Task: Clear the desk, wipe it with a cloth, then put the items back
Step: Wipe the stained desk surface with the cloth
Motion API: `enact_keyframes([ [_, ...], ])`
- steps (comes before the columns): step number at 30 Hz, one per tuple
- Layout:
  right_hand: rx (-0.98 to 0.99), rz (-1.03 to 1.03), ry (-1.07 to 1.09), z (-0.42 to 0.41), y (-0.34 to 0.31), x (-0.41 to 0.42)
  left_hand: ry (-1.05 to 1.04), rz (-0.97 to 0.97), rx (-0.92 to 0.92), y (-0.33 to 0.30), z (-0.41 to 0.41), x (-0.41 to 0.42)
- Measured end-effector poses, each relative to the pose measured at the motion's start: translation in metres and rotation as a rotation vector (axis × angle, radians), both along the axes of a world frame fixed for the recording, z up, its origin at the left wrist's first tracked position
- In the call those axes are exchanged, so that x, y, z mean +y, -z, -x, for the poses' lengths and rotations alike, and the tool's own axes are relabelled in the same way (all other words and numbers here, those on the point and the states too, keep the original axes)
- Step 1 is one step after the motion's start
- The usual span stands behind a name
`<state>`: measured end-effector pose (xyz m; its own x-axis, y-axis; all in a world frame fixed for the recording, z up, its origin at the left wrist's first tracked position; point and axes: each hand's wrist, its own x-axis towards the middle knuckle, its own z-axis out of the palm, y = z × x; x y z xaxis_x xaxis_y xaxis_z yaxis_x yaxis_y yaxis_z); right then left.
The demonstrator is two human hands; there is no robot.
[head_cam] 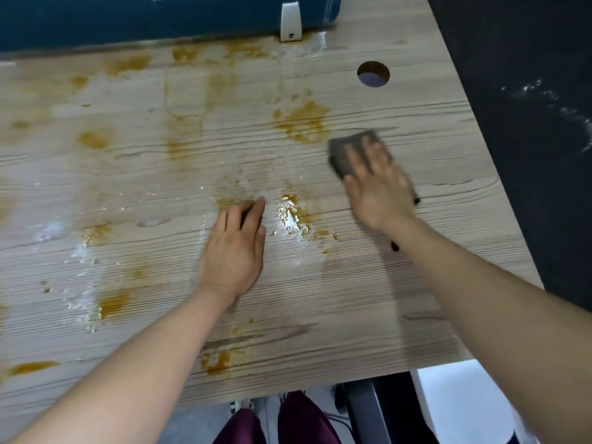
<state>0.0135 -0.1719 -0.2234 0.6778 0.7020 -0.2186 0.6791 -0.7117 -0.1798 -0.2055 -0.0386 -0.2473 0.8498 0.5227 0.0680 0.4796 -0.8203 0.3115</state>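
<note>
The wood-grain desk [153, 174] is covered in orange-brown stains and white residue, with a wet puddle [293, 216] near the middle. My right hand [378, 187] lies flat on a folded grey cloth [346, 149] at the right side of the desk, palm down, fingers spread over it. The cloth sits just below a large orange stain [302, 123]. My left hand [235, 248] rests palm down on the desk left of the puddle, fingers curled inward, holding nothing.
A round cable hole [373, 74] lies at the back right. A blue partition [144, 17] with a white bracket [291, 22] runs along the back edge. The desk's right edge borders a dark floor. Below the front edge are my legs and a chair base.
</note>
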Motion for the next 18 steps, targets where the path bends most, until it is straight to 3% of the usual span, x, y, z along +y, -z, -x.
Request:
enact_keyframes([
  [3, 0.007, 0.007, 0.269, -0.020, 0.002, -0.010, 0.002, 0.003, 0.007, 0.001, 0.000, 0.001],
  [5, -0.024, 0.026, 0.289, -0.002, 0.003, -0.001, 0.005, -0.001, 0.006, 0.001, 0.000, 0.001],
  [9, -0.014, -0.022, -0.014, 0.071, 0.003, 0.008, 0.012, -0.001, 0.010, 0.000, -0.001, 0.001],
  [12, 0.038, -0.021, -0.134, 0.069, 0.000, -0.010, 0.024, -0.003, 0.011, -0.001, 0.000, 0.001],
  [18, -0.001, 0.000, 0.335, 0.025, 0.002, -0.048, 0.031, -0.001, -0.003, 0.001, 0.001, 0.003],
])
